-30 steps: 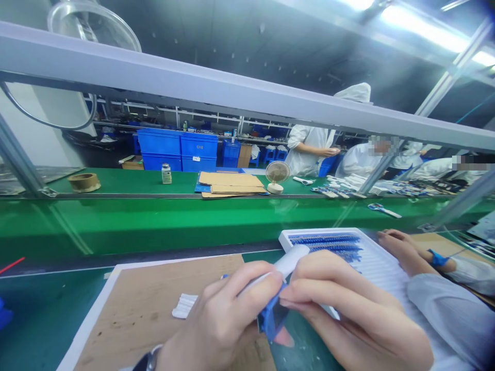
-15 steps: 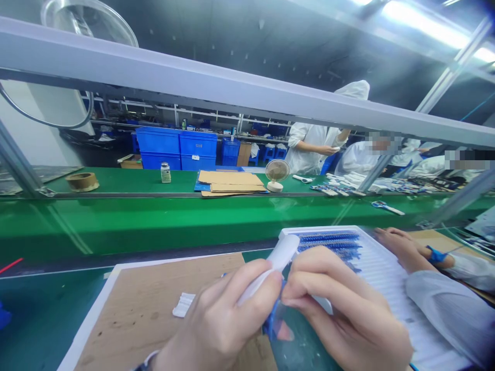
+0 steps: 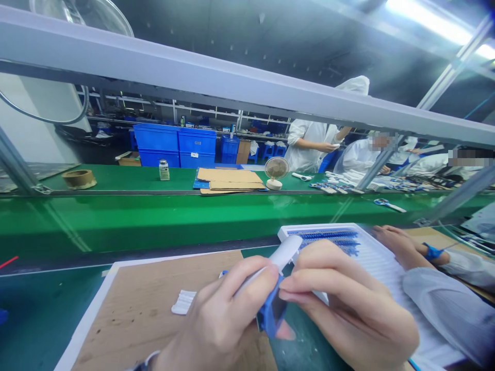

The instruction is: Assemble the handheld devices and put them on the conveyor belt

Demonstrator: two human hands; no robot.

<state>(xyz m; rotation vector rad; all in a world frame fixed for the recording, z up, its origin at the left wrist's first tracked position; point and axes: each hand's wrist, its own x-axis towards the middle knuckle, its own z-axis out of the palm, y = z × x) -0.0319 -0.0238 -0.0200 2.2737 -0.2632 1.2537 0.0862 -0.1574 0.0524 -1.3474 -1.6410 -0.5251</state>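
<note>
A white elongated plastic piece (image 3: 286,252) with a blue part (image 3: 274,312) below it is held over the front of the bench. My left hand (image 3: 228,304) is closed round both, thumb on the near side. The thumb and forefinger of my right hand (image 3: 340,304) are pinched at the edge of the blue part, and whatever lies between those fingertips is hidden. Under my left hand is a brown board (image 3: 143,304), with a small white ribbed piece (image 3: 183,302) on it.
A white ribbed tray (image 3: 382,273) with rows of blue parts stands at the right, a co-worker's hands (image 3: 402,245) beside it. Beyond the green ledge (image 3: 154,214) are a tape roll (image 3: 79,179), a small bottle (image 3: 164,170), cardboard sheets (image 3: 232,179) and a small fan (image 3: 275,172).
The blue part has turned so that more of its face shows between my hands. My right fingertips have shifted slightly left along it. The view has moved a little.
</note>
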